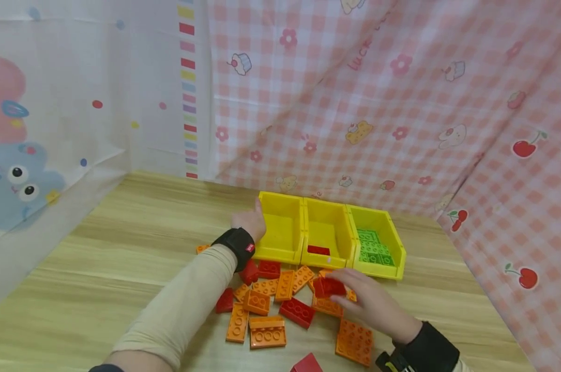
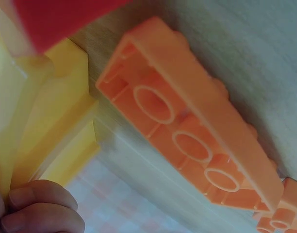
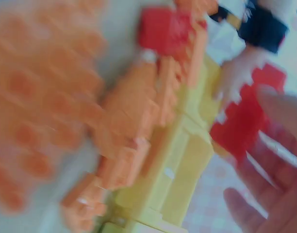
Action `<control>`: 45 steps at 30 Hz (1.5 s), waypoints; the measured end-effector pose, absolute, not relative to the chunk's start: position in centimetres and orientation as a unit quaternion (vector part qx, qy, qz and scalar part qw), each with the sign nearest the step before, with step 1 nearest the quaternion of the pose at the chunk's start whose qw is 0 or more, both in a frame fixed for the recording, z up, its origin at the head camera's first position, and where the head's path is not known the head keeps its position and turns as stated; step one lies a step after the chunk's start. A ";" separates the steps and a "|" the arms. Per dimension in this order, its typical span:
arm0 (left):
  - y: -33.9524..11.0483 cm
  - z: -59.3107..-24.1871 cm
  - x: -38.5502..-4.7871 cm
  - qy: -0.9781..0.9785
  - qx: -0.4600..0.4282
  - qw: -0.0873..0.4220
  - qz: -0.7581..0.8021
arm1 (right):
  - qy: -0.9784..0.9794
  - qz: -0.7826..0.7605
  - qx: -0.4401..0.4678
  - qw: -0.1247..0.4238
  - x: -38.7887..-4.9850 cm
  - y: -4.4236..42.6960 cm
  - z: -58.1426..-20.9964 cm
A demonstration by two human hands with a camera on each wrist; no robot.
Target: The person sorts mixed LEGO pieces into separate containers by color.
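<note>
My left hand point(image 1: 251, 222) is at the left end of the joined yellow bins point(image 1: 280, 253), gripping the wall of the end bin; in the left wrist view its curled fingers point(image 2: 41, 206) touch the yellow plastic. My right hand point(image 1: 375, 299) pinches a red brick point(image 3: 248, 111) between thumb and fingers, above the pile in front of the bins. One red brick point(image 1: 318, 250) lies in the middle bin. Green bricks point(image 1: 373, 248) sit in the right bin, and the left bin holds nothing visible. Under the hands spread orange bricks point(image 1: 285, 285) and red bricks point(image 1: 297, 312).
A wide orange brick point(image 1: 354, 342) and a red piece point(image 1: 307, 364) lie nearest the front. An orange brick point(image 2: 197, 126) stands on its side close to the left wrist. Patterned cloth walls point(image 1: 331, 103) enclose the wooden table point(image 1: 122, 248) at the back and sides.
</note>
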State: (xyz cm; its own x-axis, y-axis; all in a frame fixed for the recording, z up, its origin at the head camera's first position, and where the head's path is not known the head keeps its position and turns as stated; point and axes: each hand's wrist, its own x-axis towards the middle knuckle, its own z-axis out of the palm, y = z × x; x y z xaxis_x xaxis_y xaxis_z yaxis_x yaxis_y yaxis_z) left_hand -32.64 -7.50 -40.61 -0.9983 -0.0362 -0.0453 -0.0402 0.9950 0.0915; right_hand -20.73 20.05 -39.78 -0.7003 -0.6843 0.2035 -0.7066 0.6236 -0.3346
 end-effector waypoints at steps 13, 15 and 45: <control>-7.5 -40.8 -32.7 0.998 -0.025 0.012 0.050 | -0.962 0.142 0.209 0.104 -30.4 15.4 -41.3; -7.5 -40.7 -32.8 0.998 -0.026 0.014 0.049 | -0.964 0.119 0.206 0.115 -31.2 15.0 -41.8; -7.5 -40.6 -32.8 0.998 -0.027 0.014 0.055 | -0.943 0.206 0.261 -0.022 -31.6 15.3 -42.6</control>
